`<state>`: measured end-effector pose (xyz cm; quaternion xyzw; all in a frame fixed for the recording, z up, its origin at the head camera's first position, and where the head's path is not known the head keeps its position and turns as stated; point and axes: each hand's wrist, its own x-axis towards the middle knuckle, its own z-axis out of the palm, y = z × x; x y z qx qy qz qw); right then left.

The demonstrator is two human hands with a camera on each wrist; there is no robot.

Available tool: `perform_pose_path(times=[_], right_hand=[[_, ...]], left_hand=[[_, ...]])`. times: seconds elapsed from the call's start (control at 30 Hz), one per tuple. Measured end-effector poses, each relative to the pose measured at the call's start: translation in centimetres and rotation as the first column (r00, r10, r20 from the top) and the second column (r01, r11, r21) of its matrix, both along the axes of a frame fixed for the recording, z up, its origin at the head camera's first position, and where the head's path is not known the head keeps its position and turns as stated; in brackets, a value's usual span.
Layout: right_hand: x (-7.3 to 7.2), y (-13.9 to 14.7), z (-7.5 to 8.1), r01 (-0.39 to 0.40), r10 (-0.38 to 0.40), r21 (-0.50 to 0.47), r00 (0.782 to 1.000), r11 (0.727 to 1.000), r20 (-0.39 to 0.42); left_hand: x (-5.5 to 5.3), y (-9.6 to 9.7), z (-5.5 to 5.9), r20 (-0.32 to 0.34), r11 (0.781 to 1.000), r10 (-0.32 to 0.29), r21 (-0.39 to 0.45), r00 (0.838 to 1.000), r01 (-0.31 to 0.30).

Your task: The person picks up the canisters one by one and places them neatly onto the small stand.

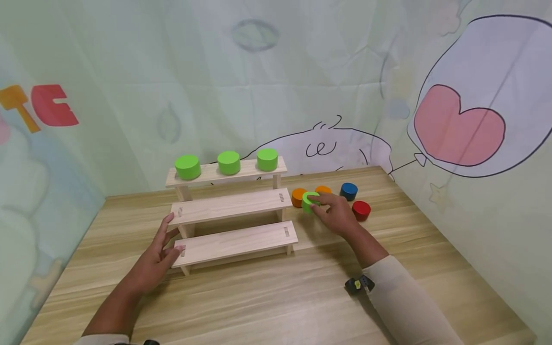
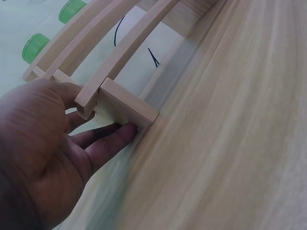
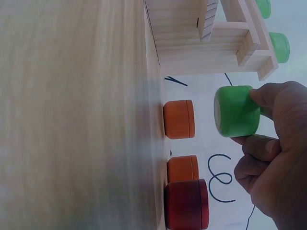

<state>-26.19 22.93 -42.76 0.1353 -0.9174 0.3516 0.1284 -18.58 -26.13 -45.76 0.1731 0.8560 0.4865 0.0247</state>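
Observation:
A pale wooden three-step rack (image 1: 235, 243) stands on the table. On its top step sit three green cylinder blocks (image 1: 229, 163), spaced in a row. My left hand (image 1: 153, 261) grips the rack's left end, thumb on the bottom step and a finger at the middle step's edge; in the left wrist view other fingertips touch its end support (image 2: 122, 108). Right of the rack, my right hand (image 1: 338, 214) pinches another green cylinder block (image 3: 237, 111) between thumb and fingers. The right wrist view shows that block raised off the table, apart from the rack.
Behind and beside the right hand, two orange cylinder blocks (image 1: 297, 197), a blue one (image 1: 349, 190) and a red one (image 1: 361, 211) stand on the wooden table (image 1: 276, 306). A printed cloth backdrop (image 1: 172, 72) hangs around the table's back and sides.

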Motion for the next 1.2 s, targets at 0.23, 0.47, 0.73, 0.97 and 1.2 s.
perform_pose_path(times=[0.23, 0.47, 0.73, 0.97, 1.2], right_hand=[[0.4, -0.3, 0.4, 0.014, -0.019, -0.054, 0.996, 0.998, -0.085], [0.6, -0.6, 0.7, 0.022, -0.033, -0.073, 0.986, 0.997, -0.163], [0.7, -0.9, 1.3, 0.068, -0.098, -0.124, 0.961, 0.990, -0.258], [0.4, -1.8, 2.3, 0.075, -0.126, -0.150, 0.921, 0.986, -0.368], [0.5, -2.6, 3.9, 0.074, -0.168, -0.231, 0.891, 0.970, -0.422]], left_hand=[[0.0, 0.0, -0.1, 0.002, 1.000, 0.007, 0.005, 1.000, -0.007], [0.0, 0.0, -0.1, -0.008, 1.000, 0.005, 0.004, 1.000, -0.005], [0.0, 0.0, -0.2, -0.012, 1.000, 0.007, -0.006, 1.000, -0.007], [0.1, 0.0, -0.4, -0.003, 1.000, 0.004, 0.010, 1.000, -0.004], [0.0, -0.1, -0.2, 0.004, 1.000, 0.012, 0.005, 1.000, -0.012]])
